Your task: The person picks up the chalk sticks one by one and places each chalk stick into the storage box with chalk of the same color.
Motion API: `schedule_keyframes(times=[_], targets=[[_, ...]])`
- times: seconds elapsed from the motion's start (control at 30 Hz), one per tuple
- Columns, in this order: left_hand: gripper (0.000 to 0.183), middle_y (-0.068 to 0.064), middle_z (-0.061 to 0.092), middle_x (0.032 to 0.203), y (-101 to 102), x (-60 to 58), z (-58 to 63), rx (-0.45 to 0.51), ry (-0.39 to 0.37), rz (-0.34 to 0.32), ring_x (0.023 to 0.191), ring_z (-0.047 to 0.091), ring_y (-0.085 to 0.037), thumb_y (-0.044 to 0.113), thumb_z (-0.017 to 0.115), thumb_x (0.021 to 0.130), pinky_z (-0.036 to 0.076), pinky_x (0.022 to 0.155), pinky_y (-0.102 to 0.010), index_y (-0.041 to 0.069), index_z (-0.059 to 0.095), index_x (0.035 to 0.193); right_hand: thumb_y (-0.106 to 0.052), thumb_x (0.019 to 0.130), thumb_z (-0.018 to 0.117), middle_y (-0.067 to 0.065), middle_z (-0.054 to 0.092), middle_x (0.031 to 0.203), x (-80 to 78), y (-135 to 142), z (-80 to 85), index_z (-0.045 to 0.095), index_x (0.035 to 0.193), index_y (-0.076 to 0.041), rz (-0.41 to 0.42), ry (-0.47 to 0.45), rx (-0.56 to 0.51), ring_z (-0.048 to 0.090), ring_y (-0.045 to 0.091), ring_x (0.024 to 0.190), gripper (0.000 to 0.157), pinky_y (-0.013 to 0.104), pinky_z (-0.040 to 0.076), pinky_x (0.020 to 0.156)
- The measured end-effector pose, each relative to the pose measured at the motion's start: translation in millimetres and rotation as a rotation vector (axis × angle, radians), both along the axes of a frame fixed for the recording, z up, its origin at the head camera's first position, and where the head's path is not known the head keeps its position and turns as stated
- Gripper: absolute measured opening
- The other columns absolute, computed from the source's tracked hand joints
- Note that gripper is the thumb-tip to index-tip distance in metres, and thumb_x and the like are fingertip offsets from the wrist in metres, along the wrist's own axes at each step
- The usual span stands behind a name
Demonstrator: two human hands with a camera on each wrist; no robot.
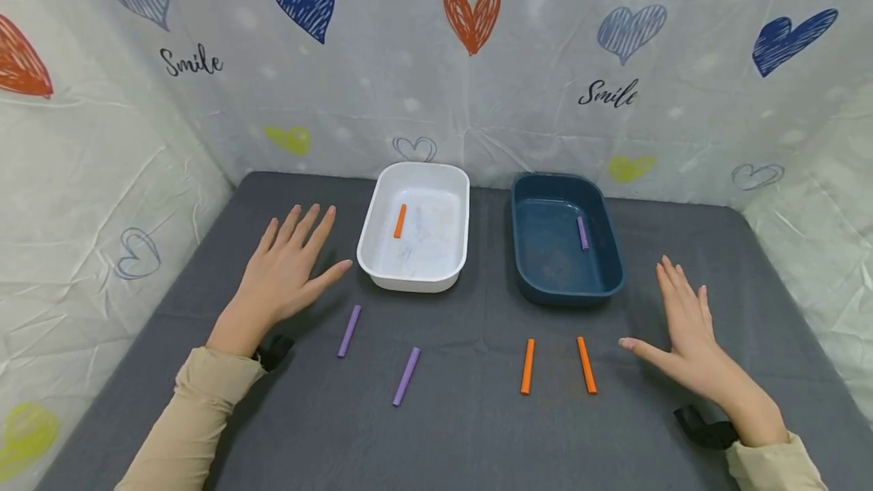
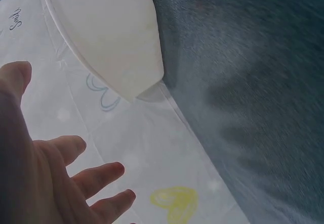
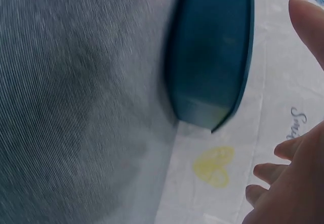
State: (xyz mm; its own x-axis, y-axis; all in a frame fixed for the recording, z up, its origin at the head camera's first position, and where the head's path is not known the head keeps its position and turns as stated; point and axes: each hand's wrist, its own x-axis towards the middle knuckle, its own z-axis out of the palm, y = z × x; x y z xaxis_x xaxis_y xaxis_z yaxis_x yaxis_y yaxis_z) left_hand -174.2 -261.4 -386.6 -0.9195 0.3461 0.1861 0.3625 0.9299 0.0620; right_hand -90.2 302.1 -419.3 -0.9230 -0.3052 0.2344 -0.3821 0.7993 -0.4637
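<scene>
My left hand (image 1: 289,267) hovers with spread fingers beside the white tub (image 1: 412,283), holding nothing. On the other side, my right hand (image 1: 689,336) is held out, fingers straight and thumb apart, to the right of the dark blue tub (image 1: 569,298). One orange stick (image 1: 400,221) lies inside the white tub, and a purple stick (image 1: 583,233) lies inside the blue one. In front of the white tub rest two more purple sticks, a left one (image 1: 349,332) and a right one (image 1: 406,376). Two orange sticks, one left (image 1: 528,367) and one right (image 1: 586,365), lie before the blue tub.
A grey cloth (image 1: 470,438) covers the table. White curtains printed with hearts (image 1: 472,20) and lettering hang behind and at both sides. Both tubs stand near the table's back edge with a gap between them. Each wrist wears a black band (image 1: 274,353).
</scene>
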Motion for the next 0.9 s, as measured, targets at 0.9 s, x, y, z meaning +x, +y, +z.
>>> schedule_keyframes(times=[0.9], targets=[[0.085,-0.006,0.01,0.166,22.2,-13.1,-12.4,0.044,-0.091,-0.051,0.152,0.009,-0.031,0.062,0.041,0.099,0.009,0.12,-0.055,0.01,0.012,0.16,-0.05,0.08,0.08,0.008,-0.005,0.166,26.0,-76.2,-16.8,-0.004,0.16,-0.01,0.112,-0.069,-0.033,-0.006,0.032,0.151,0.123,0.057,-0.005,0.118]])
